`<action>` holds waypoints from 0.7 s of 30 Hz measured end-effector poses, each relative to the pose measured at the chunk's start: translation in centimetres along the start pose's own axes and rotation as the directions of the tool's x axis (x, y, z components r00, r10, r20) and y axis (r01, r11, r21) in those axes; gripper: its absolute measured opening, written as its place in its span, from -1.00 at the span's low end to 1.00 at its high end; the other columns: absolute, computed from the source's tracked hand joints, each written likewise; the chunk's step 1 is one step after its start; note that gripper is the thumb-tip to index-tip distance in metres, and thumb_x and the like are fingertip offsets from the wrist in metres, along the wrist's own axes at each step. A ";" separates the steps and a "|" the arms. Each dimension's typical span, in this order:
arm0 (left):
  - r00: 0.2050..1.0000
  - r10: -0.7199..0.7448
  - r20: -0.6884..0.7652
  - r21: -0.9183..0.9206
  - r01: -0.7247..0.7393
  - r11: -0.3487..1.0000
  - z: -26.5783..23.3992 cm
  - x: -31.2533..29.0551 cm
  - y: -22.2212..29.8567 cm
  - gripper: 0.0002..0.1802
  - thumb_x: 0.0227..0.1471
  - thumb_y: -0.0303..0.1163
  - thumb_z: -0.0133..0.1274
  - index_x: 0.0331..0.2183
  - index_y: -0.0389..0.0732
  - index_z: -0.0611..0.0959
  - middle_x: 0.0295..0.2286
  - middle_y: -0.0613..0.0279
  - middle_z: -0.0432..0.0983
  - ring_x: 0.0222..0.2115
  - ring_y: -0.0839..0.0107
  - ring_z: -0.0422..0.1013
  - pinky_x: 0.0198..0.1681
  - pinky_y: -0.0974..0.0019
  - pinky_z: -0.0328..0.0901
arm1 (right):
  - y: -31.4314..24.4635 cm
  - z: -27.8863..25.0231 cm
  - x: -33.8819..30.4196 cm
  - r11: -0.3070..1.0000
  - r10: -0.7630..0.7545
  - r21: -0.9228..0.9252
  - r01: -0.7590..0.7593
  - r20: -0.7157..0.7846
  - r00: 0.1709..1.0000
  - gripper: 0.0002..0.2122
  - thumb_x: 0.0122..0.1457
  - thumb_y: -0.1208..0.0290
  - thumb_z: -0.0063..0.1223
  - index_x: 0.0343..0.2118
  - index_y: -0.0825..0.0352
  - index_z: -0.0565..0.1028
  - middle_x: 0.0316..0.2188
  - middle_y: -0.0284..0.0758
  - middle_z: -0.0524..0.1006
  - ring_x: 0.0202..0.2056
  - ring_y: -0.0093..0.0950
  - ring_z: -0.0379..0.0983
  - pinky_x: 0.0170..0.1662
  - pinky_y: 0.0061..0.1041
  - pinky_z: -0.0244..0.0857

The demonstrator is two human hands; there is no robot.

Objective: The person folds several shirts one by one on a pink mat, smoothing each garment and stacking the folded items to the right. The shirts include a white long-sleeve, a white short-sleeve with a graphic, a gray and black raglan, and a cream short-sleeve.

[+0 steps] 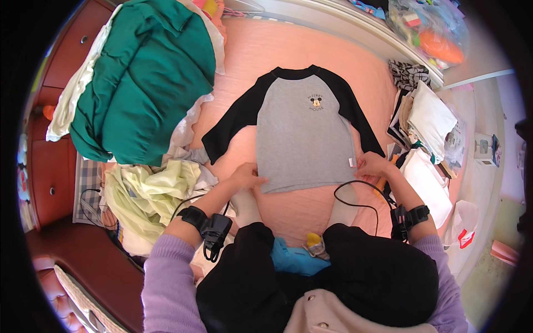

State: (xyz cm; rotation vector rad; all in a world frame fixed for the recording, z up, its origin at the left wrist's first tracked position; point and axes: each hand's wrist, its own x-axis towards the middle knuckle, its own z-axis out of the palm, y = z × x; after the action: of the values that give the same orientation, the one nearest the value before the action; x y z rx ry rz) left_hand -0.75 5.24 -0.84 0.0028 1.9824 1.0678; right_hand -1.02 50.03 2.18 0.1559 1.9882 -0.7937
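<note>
**Grey-and-black raglan shirt spread flat, both hands at the hem**

Grey body w/ black sleeves: the shirt (pixel 307 136) lies face up on the pink bed (pixel 261 61), roughly centre of view, just ahead of the person's knees. Left hand (pixel 246 176) pinches the hem's left corner, fingers closed on the fabric; right hand (pixel 373 164) grips the right corner near the small side tag, also closed on cloth.

Risks, as I judge them:
- A black cable (pixel 355 195) loops right at the hem, close to the right hand. Any pull or lift of the hem could snag it & drag the fabric askew.
- Uneven tug btw the two hands would skew the hem and wrinkle the body.
- Left sleeve tip sits near the crumpled yellow-green garment (pixel 150 194) and the clothes pile topped by a green quilted jacket (pixel 144 77); sliding the shirt that way could catch it in the heap.
- Folded stack (pixel 430 119) on the right is close to the right sleeve; a bump could topple it.

Orientation: long axis runs collar-to-hem, almost straight away from the person. Collar points to the far side, hem toward the body. Sleeves slant down & outward on both sides.
</note>
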 end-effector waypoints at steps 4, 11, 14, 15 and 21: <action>0.820 0.299 -0.488 0.489 -0.027 0.872 -3.5 0.9 0.5 -0.52 -0.16 -0.43 0.29 -0.13 -0.25 0.54 -0.29 0.07 0.49 -0.30 0.06 0.43 -0.21 0.15 0.36 | -1.3 -2.3 0.5 0.996 0.064 0.069 -0.054 -0.163 0.985 -0.80 0.03 0.47 0.28 -0.36 0.44 0.50 -0.58 -0.33 0.54 -0.59 -0.55 0.49 -0.51 -0.58 0.44; 0.630 0.119 -0.768 0.424 0.359 0.832 -9.3 1.4 -1.6 -0.28 -0.11 -0.26 0.30 0.07 -0.19 0.37 -0.07 -0.04 0.44 0.04 -0.05 0.27 0.06 0.06 0.25 | -1.7 -4.6 3.9 0.980 -0.168 -0.003 0.198 -0.538 0.826 -0.71 0.03 0.38 0.27 -0.23 0.41 0.48 -0.44 -0.22 0.53 -0.39 -0.35 0.51 -0.26 -0.47 0.44; 0.785 0.041 -0.618 0.314 0.199 0.928 -11.7 1.5 -2.5 -0.51 -0.12 -0.18 0.32 -0.18 -0.23 0.56 -0.39 0.11 0.55 -0.33 0.26 0.45 -0.22 0.23 0.34 | 0.2 -4.3 6.4 0.883 -0.450 -0.461 0.088 -0.779 0.437 -0.56 0.02 0.33 0.31 -0.08 0.40 0.42 -0.35 -0.20 0.51 -0.36 -0.35 0.48 -0.23 -0.41 0.42; 0.857 -0.051 -0.513 0.217 0.187 0.958 -12.3 1.5 -2.4 -0.56 -0.13 -0.18 0.32 -0.25 -0.23 0.59 -0.47 0.15 0.56 -0.43 0.32 0.47 -0.30 0.26 0.35 | 0.8 -4.2 7.2 0.823 -0.548 -0.568 -0.002 -0.796 0.255 -0.53 0.02 0.33 0.32 -0.06 0.40 0.40 -0.34 -0.22 0.50 -0.40 -0.41 0.46 -0.27 -0.42 0.43; 0.858 0.079 -0.508 -0.467 -0.351 0.811 -16.3 -2.4 1.4 -0.93 0.12 -0.50 0.13 -0.38 -0.15 0.56 -0.56 0.50 0.52 -0.54 0.75 0.37 -0.50 0.59 0.20 | 2.5 -5.8 7.7 0.996 -0.093 -0.052 0.079 -0.697 0.711 -0.54 0.02 0.29 0.32 -0.08 0.43 0.44 -0.45 -0.15 0.51 -0.40 -0.30 0.49 -0.20 -0.35 0.38</action>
State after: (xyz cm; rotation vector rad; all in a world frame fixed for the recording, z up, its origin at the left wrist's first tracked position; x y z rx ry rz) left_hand -10.93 -5.79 6.01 -0.3749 2.0427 1.9196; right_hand -8.38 53.86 -3.39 0.4078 2.7439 -0.8511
